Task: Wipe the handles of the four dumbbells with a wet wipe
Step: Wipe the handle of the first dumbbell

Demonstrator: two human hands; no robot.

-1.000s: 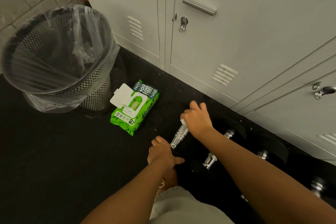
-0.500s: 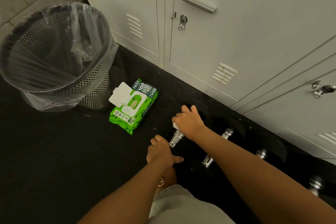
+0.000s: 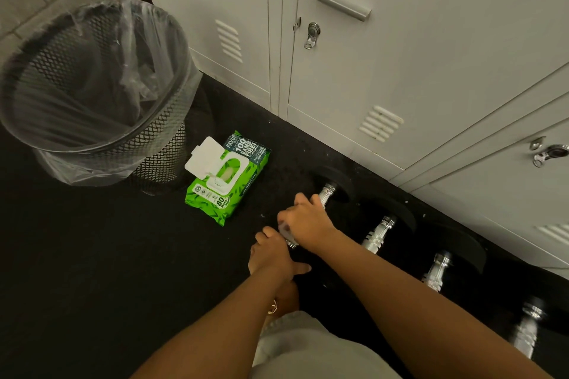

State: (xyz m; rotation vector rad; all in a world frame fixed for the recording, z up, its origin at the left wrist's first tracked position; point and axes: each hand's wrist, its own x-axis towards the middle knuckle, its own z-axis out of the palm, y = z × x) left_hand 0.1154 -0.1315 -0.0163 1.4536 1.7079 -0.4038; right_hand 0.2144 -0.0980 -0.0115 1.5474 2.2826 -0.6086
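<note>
Resting on the near black end of the first dumbbell (image 3: 331, 191), the left hand (image 3: 271, 255) lies flat, fingers relaxed. Just beyond, the right hand (image 3: 308, 220) curls around the handle, gripping a white wipe (image 3: 284, 229). Three more dumbbells (image 3: 377, 235) lie right of it. Left: wipe pack (image 3: 228, 175), lid open; farther left, bin (image 3: 92, 92).

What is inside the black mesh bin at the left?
The black mesh bin holds a clear plastic liner, crumpled inside and folded over its rim. The bottom is dark under the plastic, so any rubbish there cannot be made out.
</note>
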